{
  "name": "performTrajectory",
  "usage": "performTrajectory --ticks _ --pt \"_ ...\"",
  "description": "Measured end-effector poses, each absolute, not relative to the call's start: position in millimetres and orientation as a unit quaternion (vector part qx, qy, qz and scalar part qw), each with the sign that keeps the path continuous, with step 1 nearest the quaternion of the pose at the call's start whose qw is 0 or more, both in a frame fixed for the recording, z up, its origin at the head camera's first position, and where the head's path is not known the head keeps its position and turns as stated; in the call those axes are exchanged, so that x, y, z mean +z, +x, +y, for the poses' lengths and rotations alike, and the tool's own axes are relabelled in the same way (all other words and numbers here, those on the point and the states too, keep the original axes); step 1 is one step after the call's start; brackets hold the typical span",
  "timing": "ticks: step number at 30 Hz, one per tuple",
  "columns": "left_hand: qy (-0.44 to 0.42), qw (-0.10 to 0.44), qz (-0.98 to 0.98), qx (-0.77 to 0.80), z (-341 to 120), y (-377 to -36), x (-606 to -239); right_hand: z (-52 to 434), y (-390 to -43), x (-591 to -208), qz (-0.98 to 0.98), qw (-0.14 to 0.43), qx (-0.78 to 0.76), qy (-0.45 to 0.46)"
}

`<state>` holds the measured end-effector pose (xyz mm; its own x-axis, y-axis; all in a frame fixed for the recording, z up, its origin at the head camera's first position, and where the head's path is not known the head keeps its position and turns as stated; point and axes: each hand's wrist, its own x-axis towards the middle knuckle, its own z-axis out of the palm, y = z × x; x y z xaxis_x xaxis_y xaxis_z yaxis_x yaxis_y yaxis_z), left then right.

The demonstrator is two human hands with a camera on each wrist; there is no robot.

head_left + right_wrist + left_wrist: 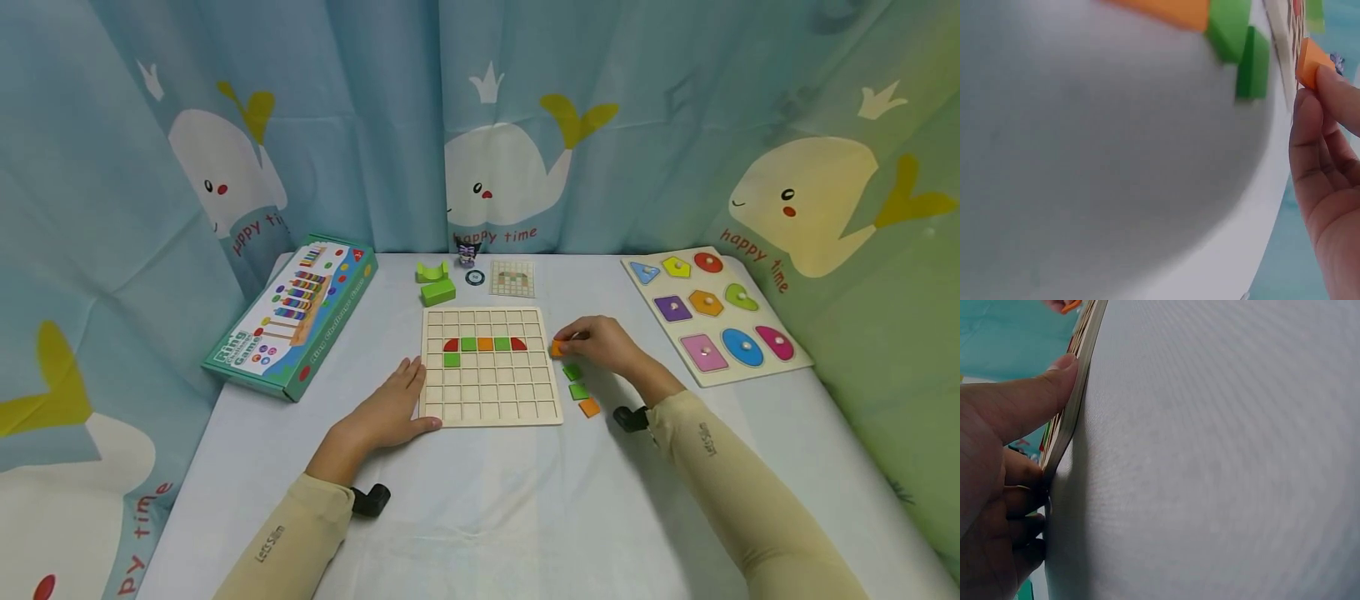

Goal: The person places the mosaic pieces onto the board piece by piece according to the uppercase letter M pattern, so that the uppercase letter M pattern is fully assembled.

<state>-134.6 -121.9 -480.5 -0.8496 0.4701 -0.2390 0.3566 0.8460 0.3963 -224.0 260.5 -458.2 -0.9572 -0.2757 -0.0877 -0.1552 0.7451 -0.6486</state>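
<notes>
A pale wooden grid board point(489, 393) lies on the table. One of its rows holds a red quarter-round point(452, 345), a green tile point(468, 343), an orange tile point(485, 343), another green tile point(502, 343) and a second red piece point(518, 344); a green tile point(452, 360) sits one row nearer. My left hand point(390, 408) rests at the board's near left corner, fingers along the left side, thumb point(1063, 378) against the front edge. Just off the board's right side, my right hand point(606, 343) pinches an orange square tile point(1311, 62) between thumb and fingertips.
Two green tiles point(578, 391) and an orange tile point(589, 407) lie right of the board. Behind it are a pattern card point(513, 278), green blocks point(438, 292), a round token point(475, 277) and a small figurine point(467, 252). A game box point(292, 317) stands left, a shape puzzle point(716, 325) right.
</notes>
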Motion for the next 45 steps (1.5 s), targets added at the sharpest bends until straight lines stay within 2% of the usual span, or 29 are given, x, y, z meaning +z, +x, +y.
performTrajectory --ticks 12,23,45 --pt "0.22 0.171 0.945 0.173 -122.0 -134.2 -478.7 228.7 -223.9 -453.4 0.917 0.115 -0.355 -0.142" --pt "0.218 0.172 0.946 0.167 -121.6 -136.3 -480.6 201.8 -225.7 -454.7 0.911 0.11 -0.354 -0.18" --pt "0.212 0.175 0.948 0.158 -121.6 -136.8 -479.2 145.2 -224.3 -459.3 0.895 0.141 -0.341 -0.251"
